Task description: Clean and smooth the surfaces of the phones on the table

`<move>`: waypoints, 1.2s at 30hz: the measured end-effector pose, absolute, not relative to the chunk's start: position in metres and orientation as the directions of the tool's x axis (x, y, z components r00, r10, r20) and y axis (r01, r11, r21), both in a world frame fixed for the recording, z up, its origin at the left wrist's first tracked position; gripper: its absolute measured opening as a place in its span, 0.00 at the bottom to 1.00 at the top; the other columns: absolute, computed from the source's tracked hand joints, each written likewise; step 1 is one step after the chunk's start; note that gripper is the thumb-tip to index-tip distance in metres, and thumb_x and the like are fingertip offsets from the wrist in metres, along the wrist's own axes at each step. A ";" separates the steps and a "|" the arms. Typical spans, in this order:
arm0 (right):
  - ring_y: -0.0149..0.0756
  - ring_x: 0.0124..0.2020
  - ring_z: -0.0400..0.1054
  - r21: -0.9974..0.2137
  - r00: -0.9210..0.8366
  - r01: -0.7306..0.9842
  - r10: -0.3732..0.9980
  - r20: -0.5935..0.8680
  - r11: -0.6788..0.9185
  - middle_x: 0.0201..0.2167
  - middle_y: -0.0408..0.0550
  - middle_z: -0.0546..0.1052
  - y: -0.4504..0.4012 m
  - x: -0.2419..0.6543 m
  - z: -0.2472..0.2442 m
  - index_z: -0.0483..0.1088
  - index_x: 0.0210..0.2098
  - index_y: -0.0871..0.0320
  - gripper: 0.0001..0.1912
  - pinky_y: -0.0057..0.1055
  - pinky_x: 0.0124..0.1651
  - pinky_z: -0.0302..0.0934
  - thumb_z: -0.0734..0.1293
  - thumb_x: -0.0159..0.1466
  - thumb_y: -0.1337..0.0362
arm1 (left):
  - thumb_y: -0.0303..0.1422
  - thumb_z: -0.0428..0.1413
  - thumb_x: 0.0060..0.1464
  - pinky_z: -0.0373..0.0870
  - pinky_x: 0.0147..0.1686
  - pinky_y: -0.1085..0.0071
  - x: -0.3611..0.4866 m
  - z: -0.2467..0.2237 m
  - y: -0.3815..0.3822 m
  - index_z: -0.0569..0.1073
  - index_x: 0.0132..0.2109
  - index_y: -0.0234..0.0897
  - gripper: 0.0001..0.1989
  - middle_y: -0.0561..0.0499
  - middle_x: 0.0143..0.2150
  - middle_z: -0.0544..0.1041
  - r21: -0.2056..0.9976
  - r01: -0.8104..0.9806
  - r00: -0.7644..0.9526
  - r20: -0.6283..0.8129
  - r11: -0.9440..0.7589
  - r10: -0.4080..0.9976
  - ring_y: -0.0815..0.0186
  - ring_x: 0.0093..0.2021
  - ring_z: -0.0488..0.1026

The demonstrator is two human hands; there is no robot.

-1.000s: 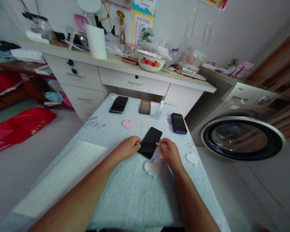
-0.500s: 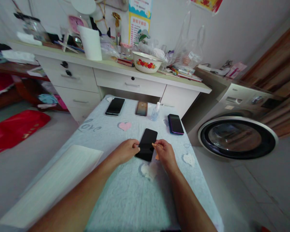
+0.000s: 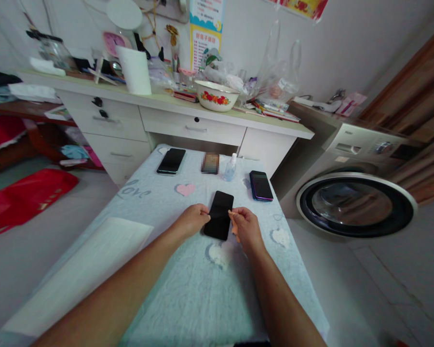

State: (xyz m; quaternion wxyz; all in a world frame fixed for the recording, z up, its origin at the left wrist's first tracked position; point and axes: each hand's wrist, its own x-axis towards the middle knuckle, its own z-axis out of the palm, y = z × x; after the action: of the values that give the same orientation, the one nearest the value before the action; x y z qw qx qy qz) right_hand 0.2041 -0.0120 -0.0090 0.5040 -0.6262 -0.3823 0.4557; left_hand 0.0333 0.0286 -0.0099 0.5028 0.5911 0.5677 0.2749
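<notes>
A black smartphone lies screen up on the cloth-covered table, tilted slightly. At its left edge, my left hand grips the phone between thumb and fingers. My right hand is closed on a small orange cloth, pinched at the phone's right edge. Beyond the phone stands a clear spray bottle with a white cap. Beside that bottle sits a small brown item, blurred out by pixels.
More phones lie at the table's far left and on its right side. A long pale sheet rests along the left. Behind is a white desk with a flowered bowl; a washing machine stands right.
My right hand has shifted slightly along the phone's right edge with the orange cloth. My left hand has moved a little upward on the left edge. The camera view has turned slightly.
</notes>
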 end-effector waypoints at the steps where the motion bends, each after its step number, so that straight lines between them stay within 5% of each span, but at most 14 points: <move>1: 0.24 0.13 0.53 -0.980 0.293 0.012 0.938 -0.188 -0.200 0.15 0.34 0.62 -0.012 0.204 -0.009 0.67 0.30 0.57 0.13 0.22 0.14 0.43 0.68 0.53 0.54 | 0.27 0.52 0.44 0.64 0.30 0.72 0.034 -0.010 0.028 0.71 0.36 0.34 0.09 0.54 0.26 0.73 0.913 0.377 0.201 -0.247 0.158 0.948 0.67 0.27 0.70; 12: 0.23 0.09 0.48 -0.970 0.272 -0.097 0.931 -0.241 -0.223 0.12 0.33 0.61 -0.009 0.208 -0.012 0.65 0.30 0.56 0.14 0.22 0.10 0.39 0.68 0.52 0.53 | 0.28 0.57 0.38 0.63 0.30 0.71 0.037 -0.011 0.024 0.72 0.37 0.33 0.13 0.56 0.24 0.72 0.964 0.109 0.127 -0.254 0.241 0.959 0.69 0.25 0.68; 21: 0.23 0.12 0.52 -0.955 0.267 -0.209 0.927 -0.263 -0.210 0.15 0.34 0.64 -0.007 0.213 -0.005 0.65 0.30 0.55 0.11 0.21 0.13 0.41 0.67 0.50 0.57 | 0.33 0.59 0.39 0.53 0.24 0.75 0.032 -0.005 0.009 0.76 0.41 0.30 0.19 0.57 0.21 0.68 0.933 0.010 0.217 -0.353 0.359 0.910 0.73 0.22 0.62; 29: 0.23 0.16 0.56 -0.890 0.244 -0.404 0.913 -0.328 -0.212 0.19 0.36 0.67 -0.011 0.219 0.006 0.67 0.29 0.58 0.10 0.21 0.18 0.47 0.66 0.45 0.67 | 0.33 0.60 0.40 0.53 0.24 0.75 0.039 -0.015 -0.003 0.75 0.43 0.29 0.20 0.56 0.24 0.67 0.905 -0.154 0.299 -0.340 0.397 0.892 0.75 0.22 0.60; 36: 0.24 0.16 0.54 -0.893 0.244 -0.391 0.911 -0.333 -0.222 0.17 0.38 0.64 -0.031 0.227 -0.004 0.68 0.27 0.59 0.10 0.22 0.19 0.47 0.69 0.47 0.60 | 0.33 0.59 0.42 0.54 0.23 0.76 0.055 -0.014 -0.018 0.74 0.43 0.30 0.18 0.56 0.24 0.67 0.912 -0.158 0.336 -0.310 0.378 0.889 0.74 0.22 0.61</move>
State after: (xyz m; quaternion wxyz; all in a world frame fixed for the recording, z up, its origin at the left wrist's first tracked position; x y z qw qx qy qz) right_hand 0.2271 -0.0306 -0.0040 0.5755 -0.5394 -0.2407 0.5657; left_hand 0.0554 -0.0180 -0.0141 0.7038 0.4156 0.4400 0.3718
